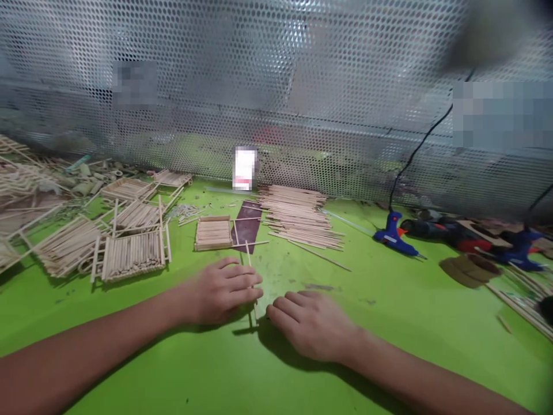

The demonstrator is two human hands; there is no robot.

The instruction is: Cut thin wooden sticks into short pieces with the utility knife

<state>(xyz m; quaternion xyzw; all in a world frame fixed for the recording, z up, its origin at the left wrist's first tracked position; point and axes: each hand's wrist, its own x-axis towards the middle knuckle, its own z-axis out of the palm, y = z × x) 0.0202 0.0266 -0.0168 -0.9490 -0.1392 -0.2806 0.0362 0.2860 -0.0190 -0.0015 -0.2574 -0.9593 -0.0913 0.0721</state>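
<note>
Toward the left of the green tabletop [194,374], slatted stick trays [133,256] are lying in a loose cluster, well apart from your hands. Next along, a small square tray [213,233] is sitting beyond your left hand [224,291], with thin rods projecting from its right side over a dark brown strip [246,233].

Your left hand is reaching in palm down, its fingers closing narrowly around a thin wooden stick [248,253]. The stick is running away from you under those fingers, its far end showing past your index finger and its near end showing in the gap between your hands. It is looking light, dry and fairly stiff, but slender enough to be risking a snap if you are bending it; pinching lightly around the middle is seeming the safest hold, since a grip at one end is likely leaving the other wobbling.

Farther right, a heap of loose sticks [294,216] is lying beyond both hands. Your right hand [311,323] is resting loosely curled, its fingertips pointing toward the stick's near end, just beside it; you are hiding its palm, so I cannot tell whether it is holding anything.

Well right of that, a blue glue gun [394,237] is lying on its side, nozzle pointing rightward.
</note>
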